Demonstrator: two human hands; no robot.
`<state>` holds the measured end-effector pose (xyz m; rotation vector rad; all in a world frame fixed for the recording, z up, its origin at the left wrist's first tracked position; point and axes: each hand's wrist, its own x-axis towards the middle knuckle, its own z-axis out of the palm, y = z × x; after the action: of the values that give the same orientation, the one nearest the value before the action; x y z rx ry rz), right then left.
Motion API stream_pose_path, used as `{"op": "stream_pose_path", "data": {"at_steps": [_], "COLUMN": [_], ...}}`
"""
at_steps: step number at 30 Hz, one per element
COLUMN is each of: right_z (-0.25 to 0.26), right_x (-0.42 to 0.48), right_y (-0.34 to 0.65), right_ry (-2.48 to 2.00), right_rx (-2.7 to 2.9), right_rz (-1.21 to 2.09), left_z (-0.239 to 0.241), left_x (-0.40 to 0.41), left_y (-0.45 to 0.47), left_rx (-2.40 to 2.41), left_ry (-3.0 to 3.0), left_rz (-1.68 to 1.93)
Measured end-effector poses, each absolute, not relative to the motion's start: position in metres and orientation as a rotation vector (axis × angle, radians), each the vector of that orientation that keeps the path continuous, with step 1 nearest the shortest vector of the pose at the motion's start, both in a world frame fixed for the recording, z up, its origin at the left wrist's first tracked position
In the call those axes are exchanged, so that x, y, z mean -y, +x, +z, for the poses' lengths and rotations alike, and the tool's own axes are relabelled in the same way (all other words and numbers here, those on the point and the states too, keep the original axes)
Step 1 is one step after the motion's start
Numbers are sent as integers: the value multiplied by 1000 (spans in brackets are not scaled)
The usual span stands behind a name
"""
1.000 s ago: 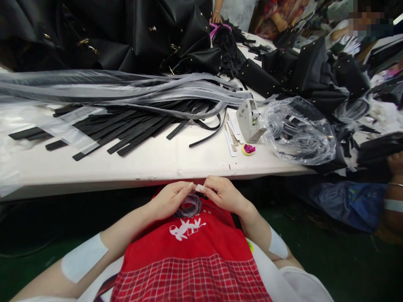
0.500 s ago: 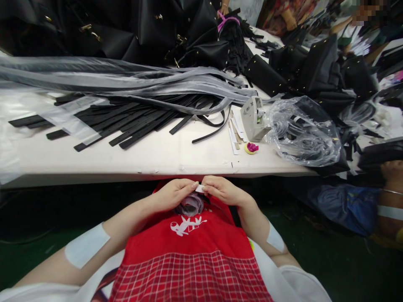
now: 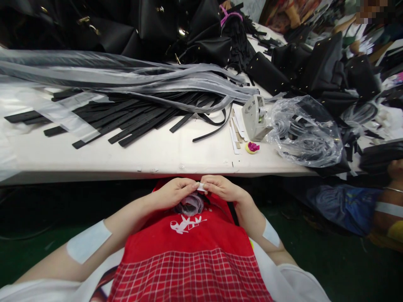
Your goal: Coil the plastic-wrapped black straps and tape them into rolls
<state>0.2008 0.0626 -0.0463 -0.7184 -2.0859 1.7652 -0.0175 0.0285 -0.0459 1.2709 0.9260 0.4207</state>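
Note:
Between my two hands is a small white piece [image 3: 201,187], perhaps paper or tape; its kind is too small to make out. My left hand [image 3: 176,193] is closed, thumb and finger pinching its left end. The right end is pinched by my right hand [image 3: 222,188], also closed. Both hands are in front of the red apron [image 3: 151,239], just below the table's front edge. Under the left fingers a greyish, flower-like round shape [image 3: 190,204] shows against the apron, partly hidden by the hand.
On the white table [image 3: 163,157] lie black straps [image 3: 135,121] and long plastic-covered strips [image 3: 126,77]. A tape dispenser [image 3: 253,117], a small yellow roll [image 3: 251,147] and a clear plastic bag [image 3: 310,134] are at right. Black bags [image 3: 103,29] fill the back. Another person's arm [image 3: 392,193] is far right.
Both hands stay pinched on the small white piece and have barely moved. The view has shifted slightly.

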Motion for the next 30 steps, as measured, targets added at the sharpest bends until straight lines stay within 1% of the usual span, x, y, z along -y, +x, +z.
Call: {"op": "stream_pose_path", "data": {"at_steps": [7, 11, 14, 19, 22, 30], "right_z": [-53, -61, -72, -89, -93, -91], "right_x": [-64, -62, -59, -53, -51, -51], "right_y": [199, 196, 193, 191, 189, 187], "right_ry": [-651, -577, -606, -707, -692, -621], "right_rx": [1987, 1742, 1553, 1354, 1250, 1216], "right_rz": [1870, 2093, 2217, 2293, 2318, 2344], "left_z": [-43, -45, -47, -51, -51, -44], "left_x": [-30, -29, -28, -27, -27, -29], "left_y": [-17, -16, -15, -15, -15, -17], "left_rx": [-921, -944, -963, -961, -959, -828], "left_ry": [1273, 1254, 1255, 1280, 1288, 1283], "left_rz": [439, 414, 397, 439, 465, 432]}}
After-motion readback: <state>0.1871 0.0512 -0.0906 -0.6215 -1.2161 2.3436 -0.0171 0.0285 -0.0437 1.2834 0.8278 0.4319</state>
